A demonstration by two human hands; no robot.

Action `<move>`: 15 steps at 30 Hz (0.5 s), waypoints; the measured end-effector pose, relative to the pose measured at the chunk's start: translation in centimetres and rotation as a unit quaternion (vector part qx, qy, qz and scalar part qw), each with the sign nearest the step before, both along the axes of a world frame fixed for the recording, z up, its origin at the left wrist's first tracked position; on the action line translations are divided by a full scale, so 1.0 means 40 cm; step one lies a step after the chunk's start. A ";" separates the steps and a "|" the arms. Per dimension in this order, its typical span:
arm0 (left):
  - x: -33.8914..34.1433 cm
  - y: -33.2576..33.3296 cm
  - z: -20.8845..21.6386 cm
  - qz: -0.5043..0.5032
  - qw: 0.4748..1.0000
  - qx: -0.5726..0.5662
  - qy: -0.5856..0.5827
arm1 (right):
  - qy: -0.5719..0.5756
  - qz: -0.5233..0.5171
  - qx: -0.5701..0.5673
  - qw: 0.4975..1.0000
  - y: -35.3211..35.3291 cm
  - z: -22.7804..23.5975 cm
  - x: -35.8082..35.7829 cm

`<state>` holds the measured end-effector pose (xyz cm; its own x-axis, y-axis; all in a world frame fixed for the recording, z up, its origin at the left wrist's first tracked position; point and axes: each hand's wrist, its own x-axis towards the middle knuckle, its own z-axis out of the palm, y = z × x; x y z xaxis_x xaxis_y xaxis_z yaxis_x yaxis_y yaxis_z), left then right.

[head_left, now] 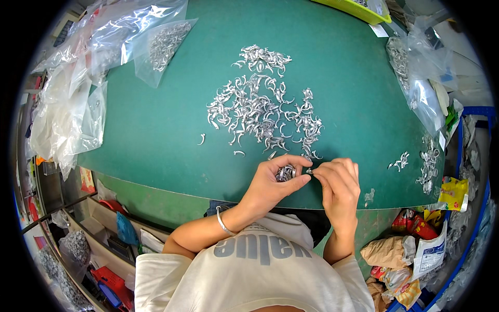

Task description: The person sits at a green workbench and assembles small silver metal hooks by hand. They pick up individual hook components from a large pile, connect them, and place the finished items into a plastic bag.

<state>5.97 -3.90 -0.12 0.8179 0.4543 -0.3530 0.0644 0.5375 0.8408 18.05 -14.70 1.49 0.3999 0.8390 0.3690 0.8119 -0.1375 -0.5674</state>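
Just below the middle of the frame, the person's left hand [270,179] is cupped, palm up, around a small clutch of curved silver metal pieces [285,172]. The right hand [335,182] meets it from the right, thumb and forefinger pinched narrow on a single small metal piece [309,170] held right at the left hand's fingertips. Both hands hover over the near edge of the green table [156,130].

To do this well, the single piece probably wants a firm fingertip pinch. The left palm should stay level, since the bundle rests loosely in it and a tilt could spill pieces over the table edge. That edge runs directly beneath the wrists. Working slightly further in over the green surface would likely be safer.

The main loose pile of silver pieces [260,112] spreads through the centre of the frame, just above the hands, its nearest strays almost touching the fingers. Open green surface lies to the left of the pile, with only one or two stray pieces. That is the clearest room for moving. A smaller cluster of pieces [429,161] sits at the right edge. Clear plastic bags [161,41] crowd the upper left, more bags [421,78] the upper right, and a yellow-green tray [358,9] sits at the top.
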 end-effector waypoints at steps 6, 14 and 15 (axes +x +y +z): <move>-0.005 0.001 -0.001 -0.019 0.997 -0.062 0.034 | 0.017 0.000 0.029 0.999 0.000 0.004 -0.001; -0.010 0.002 -0.024 -0.025 0.971 -0.234 -0.028 | 0.142 -0.094 0.002 0.985 -0.005 -0.024 0.014; -0.010 0.002 -0.025 -0.025 0.967 -0.252 -0.029 | 0.146 -0.125 -0.004 0.981 -0.004 -0.032 0.018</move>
